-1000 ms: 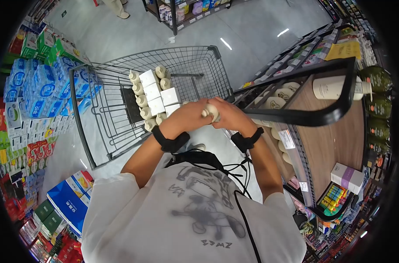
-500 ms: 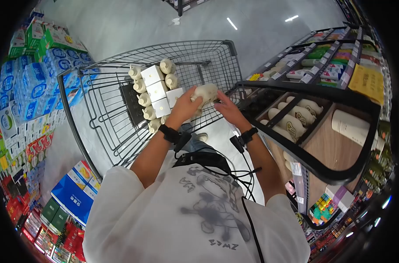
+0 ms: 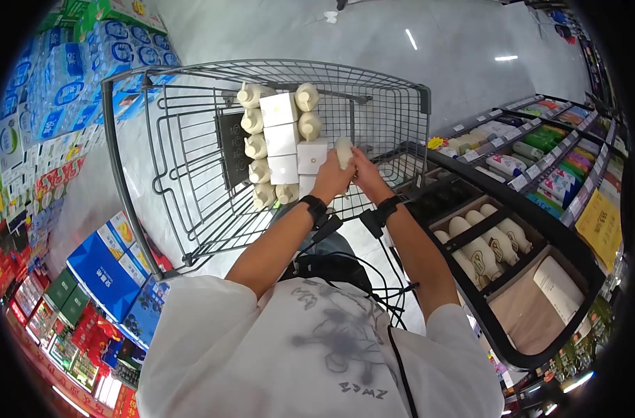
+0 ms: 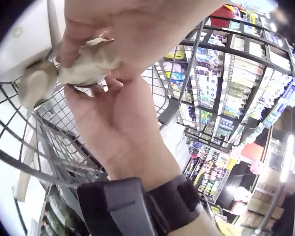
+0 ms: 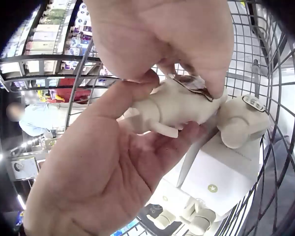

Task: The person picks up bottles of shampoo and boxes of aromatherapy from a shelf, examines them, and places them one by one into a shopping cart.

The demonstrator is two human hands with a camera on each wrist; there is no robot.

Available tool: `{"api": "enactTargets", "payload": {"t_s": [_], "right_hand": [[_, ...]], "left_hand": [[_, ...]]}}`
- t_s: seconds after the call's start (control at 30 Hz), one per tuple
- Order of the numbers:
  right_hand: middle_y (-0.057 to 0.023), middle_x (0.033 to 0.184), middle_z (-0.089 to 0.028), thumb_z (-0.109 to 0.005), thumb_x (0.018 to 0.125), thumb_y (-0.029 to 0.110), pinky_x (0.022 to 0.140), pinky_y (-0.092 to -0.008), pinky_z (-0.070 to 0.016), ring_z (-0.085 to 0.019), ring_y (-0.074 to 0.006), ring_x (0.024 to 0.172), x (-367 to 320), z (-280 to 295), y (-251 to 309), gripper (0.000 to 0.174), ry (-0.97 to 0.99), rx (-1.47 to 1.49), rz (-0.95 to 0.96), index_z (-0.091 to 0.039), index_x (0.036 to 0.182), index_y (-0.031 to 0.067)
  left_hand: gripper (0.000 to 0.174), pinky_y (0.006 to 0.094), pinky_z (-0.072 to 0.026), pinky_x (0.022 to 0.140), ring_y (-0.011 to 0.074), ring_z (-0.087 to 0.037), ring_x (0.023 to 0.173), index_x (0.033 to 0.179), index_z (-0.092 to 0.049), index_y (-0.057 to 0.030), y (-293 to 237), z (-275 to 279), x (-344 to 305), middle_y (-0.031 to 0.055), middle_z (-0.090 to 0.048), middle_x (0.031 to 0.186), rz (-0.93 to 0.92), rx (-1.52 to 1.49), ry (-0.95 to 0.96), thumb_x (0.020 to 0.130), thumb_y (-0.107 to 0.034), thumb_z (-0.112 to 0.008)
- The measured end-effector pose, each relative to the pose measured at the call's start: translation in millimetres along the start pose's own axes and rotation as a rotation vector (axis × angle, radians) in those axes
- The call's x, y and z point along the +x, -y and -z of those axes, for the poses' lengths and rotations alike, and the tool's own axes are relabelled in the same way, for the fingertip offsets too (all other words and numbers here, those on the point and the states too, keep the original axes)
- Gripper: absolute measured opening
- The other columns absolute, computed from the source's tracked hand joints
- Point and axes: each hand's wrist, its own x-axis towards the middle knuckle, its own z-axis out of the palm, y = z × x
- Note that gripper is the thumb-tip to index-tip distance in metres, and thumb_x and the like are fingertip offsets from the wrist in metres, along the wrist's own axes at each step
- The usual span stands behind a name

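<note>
Over the cart, both hands hold one cream pump bottle [image 3: 344, 152]. The left hand [image 3: 331, 177] curls its fingers around the bottle [image 5: 179, 105]; its palm faces the camera in the right wrist view. From the other side, the right hand [image 3: 369, 174] grips the bottle with thumb and fingers, beside a dark printed patch on it. The bottle lies tilted, its pump end toward the left palm in the right wrist view. White boxes [image 3: 282, 139] and several similar pump bottles [image 3: 255, 146] stand in the cart beside the hands. The hands partly cover the bottle.
The wire cart [image 3: 394, 104] surrounds the work. Close on the right is a dark-framed shelf [image 3: 533, 327] holding several cream bottles [image 3: 474, 259]. Blue-wrapped packs [image 3: 66, 83] are stacked at the left, with a blue carton [image 3: 101, 272] below them. Cables hang before the shirt.
The head view has shifted, placing the cart farther right and showing more shelf. The bottle has turned more upright in the head view. The right hand, partly apart from it before, now grips it.
</note>
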Motion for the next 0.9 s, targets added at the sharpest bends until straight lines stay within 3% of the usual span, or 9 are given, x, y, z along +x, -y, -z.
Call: {"api": "enactTargets", "payload": {"t_s": [0.23,0.43,0.53,0.57,0.67,0.73,0.8,0.9], "right_hand": [[-0.012,0.138,-0.054,-0.046,0.102,0.021,0.102,-0.039,-0.0467,-0.056,-0.0233,0.122,23,8,-11,0.061,0.003,0.064,-0.016,-0.026,0.16,0.0104],[-0.0109,0.136,-0.054,-0.045,0.103,0.02,0.1,-0.0388,-0.0471,-0.057,-0.0212,0.118,20,-7,-8,0.063,-0.003,0.103,-0.022,-0.022,0.161,0.0104],[-0.0098,0.134,-0.055,-0.044,0.104,0.02,0.099,-0.0387,-0.0477,-0.058,-0.0203,0.117,23,-2,-13,0.059,0.037,0.109,-0.004,-0.024,0.159,0.0103],[-0.0094,0.133,-0.056,-0.044,0.104,0.02,0.099,-0.0388,-0.0479,-0.058,-0.0202,0.117,23,-2,-16,0.058,0.064,0.118,0.014,-0.025,0.158,0.0102],[-0.0083,0.132,-0.056,-0.048,0.105,0.022,0.099,-0.0392,-0.0488,-0.058,-0.0202,0.119,32,1,-24,0.052,0.069,0.186,0.027,-0.031,0.153,0.0109],[-0.0078,0.134,-0.056,-0.05,0.104,0.024,0.1,-0.0391,-0.0489,-0.058,-0.0204,0.119,32,3,-28,0.054,0.089,0.222,0.062,-0.031,0.153,0.0111],[-0.0069,0.133,-0.057,-0.052,0.104,0.025,0.099,-0.0379,-0.0491,-0.059,-0.02,0.118,26,3,-26,0.055,0.06,0.165,0.035,-0.032,0.153,0.0108],[-0.0055,0.131,-0.058,-0.054,0.102,0.026,0.095,-0.0357,-0.05,-0.061,-0.0195,0.114,5,4,-9,0.055,0.034,0.022,-0.035,-0.036,0.152,0.0095]], "left_hand": [[0.071,0.0507,-0.055,0.082,0.0495,-0.067,0.098,0.138,-0.03,0.0132,11,-14,23,0.0384,-0.064,0.11,0.149,0.065,0.131,0.089,-0.029,-0.059],[0.066,0.0511,-0.0517,0.09,0.0512,-0.063,0.106,0.137,-0.031,0.0127,20,-10,30,0.0389,-0.064,0.111,0.142,0.063,0.163,0.09,-0.028,-0.056],[0.063,0.0514,-0.052,0.089,0.0507,-0.064,0.105,0.135,-0.033,0.0111,17,-9,30,0.0382,-0.064,0.111,0.134,0.072,0.169,0.09,-0.027,-0.056],[0.052,0.0518,-0.0521,0.087,0.0505,-0.065,0.103,0.124,-0.044,0.0115,16,-9,27,0.0372,-0.065,0.107,0.136,0.097,0.146,0.091,-0.027,-0.054],[0.039,0.0516,-0.0526,0.085,0.049,-0.065,0.102,0.112,-0.055,0.0087,9,-6,27,0.0363,-0.064,0.111,0.062,0.114,0.169,0.094,-0.025,-0.05],[0.067,0.0386,-0.0525,0.093,0.0387,-0.066,0.111,0.141,-0.044,0.0142,2,1,27,0.0337,-0.065,0.118,-0.042,0.284,0.248,0.094,-0.033,-0.055],[0.066,0.037,-0.0526,0.093,0.0367,-0.067,0.11,0.14,-0.047,0.0125,-6,6,23,0.0326,-0.065,0.118,0.078,0.143,0.239,0.093,-0.034,-0.058],[0.048,0.0403,-0.0508,0.096,0.0407,-0.064,0.113,0.129,-0.058,0.0034,20,9,29,0.0294,-0.064,0.119,-0.074,0.193,0.274,0.096,-0.031,-0.054]]}}
